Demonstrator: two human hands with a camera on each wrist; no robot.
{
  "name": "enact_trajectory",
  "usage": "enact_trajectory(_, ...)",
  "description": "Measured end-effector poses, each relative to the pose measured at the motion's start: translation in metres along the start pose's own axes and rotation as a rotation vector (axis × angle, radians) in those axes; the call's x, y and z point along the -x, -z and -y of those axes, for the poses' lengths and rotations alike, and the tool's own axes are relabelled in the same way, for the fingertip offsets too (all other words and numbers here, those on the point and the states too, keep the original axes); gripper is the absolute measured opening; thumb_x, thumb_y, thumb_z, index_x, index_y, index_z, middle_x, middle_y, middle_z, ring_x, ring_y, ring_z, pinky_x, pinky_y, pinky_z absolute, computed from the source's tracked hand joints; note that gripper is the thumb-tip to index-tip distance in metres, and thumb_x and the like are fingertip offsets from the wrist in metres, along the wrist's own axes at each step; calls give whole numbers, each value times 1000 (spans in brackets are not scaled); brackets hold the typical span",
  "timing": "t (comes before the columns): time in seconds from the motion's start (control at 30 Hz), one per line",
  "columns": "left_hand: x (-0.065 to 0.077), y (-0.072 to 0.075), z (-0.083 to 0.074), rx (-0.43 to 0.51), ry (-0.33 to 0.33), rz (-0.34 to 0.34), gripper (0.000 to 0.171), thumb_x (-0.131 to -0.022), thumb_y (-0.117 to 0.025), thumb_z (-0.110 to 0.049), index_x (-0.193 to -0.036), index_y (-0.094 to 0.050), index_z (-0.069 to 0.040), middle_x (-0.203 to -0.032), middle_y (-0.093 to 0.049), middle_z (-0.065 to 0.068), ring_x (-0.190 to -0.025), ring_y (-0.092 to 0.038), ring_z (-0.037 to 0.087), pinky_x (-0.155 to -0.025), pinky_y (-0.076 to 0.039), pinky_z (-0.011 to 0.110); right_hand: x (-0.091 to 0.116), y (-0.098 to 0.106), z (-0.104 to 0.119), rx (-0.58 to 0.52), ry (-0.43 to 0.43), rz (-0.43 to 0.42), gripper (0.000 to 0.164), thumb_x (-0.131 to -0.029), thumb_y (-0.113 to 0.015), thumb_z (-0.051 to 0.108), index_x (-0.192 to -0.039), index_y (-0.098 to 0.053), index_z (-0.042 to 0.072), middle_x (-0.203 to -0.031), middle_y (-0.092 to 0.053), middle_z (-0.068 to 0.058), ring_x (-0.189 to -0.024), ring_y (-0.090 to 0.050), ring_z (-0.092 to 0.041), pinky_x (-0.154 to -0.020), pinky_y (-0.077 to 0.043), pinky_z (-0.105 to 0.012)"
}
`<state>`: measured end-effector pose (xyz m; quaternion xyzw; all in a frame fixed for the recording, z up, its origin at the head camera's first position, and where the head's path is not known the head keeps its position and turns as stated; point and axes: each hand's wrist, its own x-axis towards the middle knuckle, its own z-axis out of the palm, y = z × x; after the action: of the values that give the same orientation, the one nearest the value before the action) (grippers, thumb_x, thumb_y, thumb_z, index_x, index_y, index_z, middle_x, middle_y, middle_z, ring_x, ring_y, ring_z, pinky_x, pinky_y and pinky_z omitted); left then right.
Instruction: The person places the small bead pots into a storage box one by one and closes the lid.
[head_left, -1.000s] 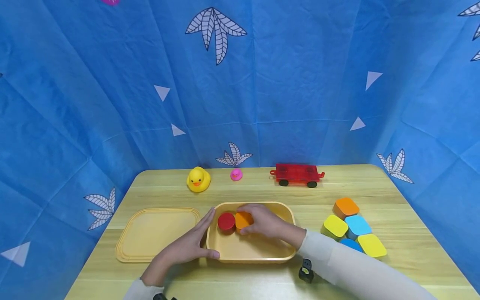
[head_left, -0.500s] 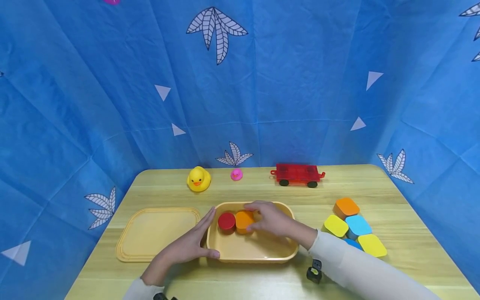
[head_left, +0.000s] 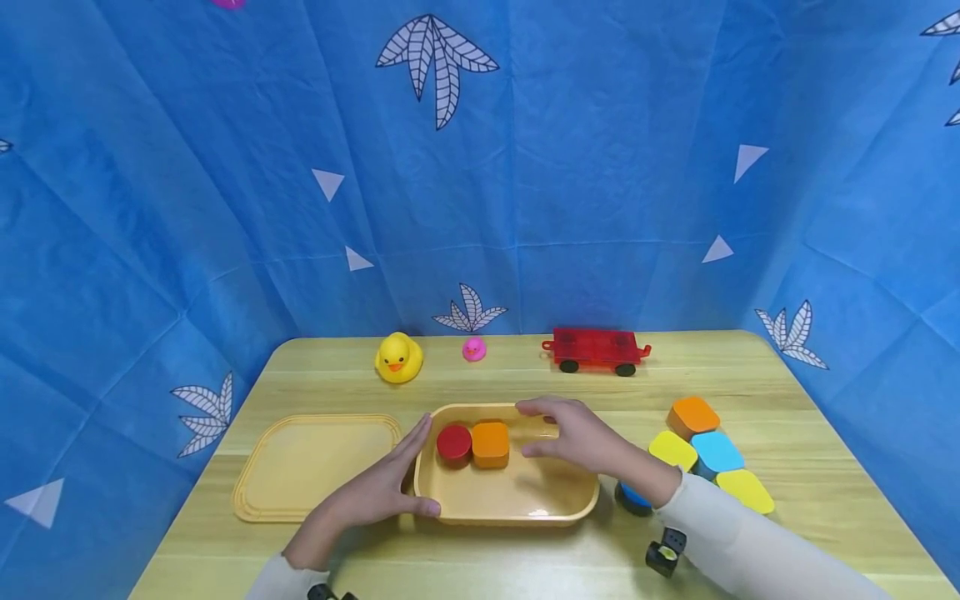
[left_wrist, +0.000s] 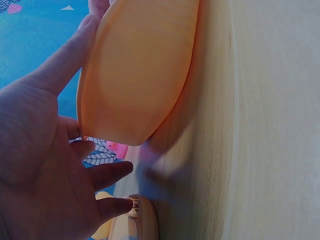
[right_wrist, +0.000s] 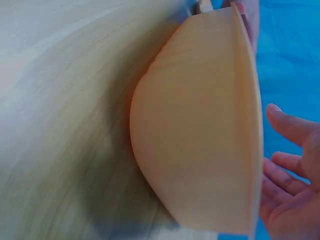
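A shallow yellow-orange plastic box sits on the table. Inside, towards its left end, a round red block stands beside an orange rounded-square block. My left hand rests against the box's left end, thumb along the near rim and fingers towards the far corner. In the left wrist view, the thumb of the left hand lies at the rim and the other fingers are spread. Over the right half of the box, my right hand holds nothing, its thumb and fingers apart, to the right of the orange block.
Left of the box lies a flat yellow lid. A yellow duck, a small pink duck and a red toy wagon line the back. To the right are several blocks, among them a light-blue block.
My right hand has let go of the orange block, leaving it beside the red one, and moved right. The left hand has stayed at the box.
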<state>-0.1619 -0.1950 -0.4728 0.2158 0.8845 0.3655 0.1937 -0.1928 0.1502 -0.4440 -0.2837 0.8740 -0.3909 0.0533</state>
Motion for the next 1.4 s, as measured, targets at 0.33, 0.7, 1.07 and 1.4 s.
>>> enact_trajectory(0.33, 0, 0, -1, 0, -13, 4, 123, -83, -84, -49, -167, 2, -23, -175, 3, -1, -160, -7, 33, -124, -20, 58, 26, 27, -8, -11, -69, -68, 62, -89, -83, 29, -141, -62, 3, -140, -65, -13, -127, -61, -33, -106, -51, -49)
enact_trajectory(0.7, 1, 0, -1, -11, -25, -1, 122, -83, -84, -49, -167, 1, -22, -175, 3, 1, -159, -7, 34, -124, -21, 59, 58, 54, -28, 50, -141, -146, 65, -87, -85, 28, -144, -60, 8, -143, -62, -12, -128, -61, -40, -106, -50, -54)
enact_trajectory(1.07, 1, 0, 0, -8, -21, -4, 123, -83, -85, -48, -167, 1, -22, -175, 2, 0, -160, -7, 33, -125, -20, 58, 84, 82, -46, 90, -211, -189, 67, -91, -80, 36, -145, -57, 2, -146, -58, -20, -132, -54, -48, -105, -48, -62)
enact_trajectory(1.4, 0, -1, 0, -1, 8, -2, 124, -82, -85, -47, -167, 2, -26, -174, 3, -6, -160, -6, 28, -126, -18, 55, 102, 103, -64, 134, -289, -200, 71, -93, -77, 38, -148, -53, 0, -149, -53, -26, -134, -48, -52, -106, -44, -66)
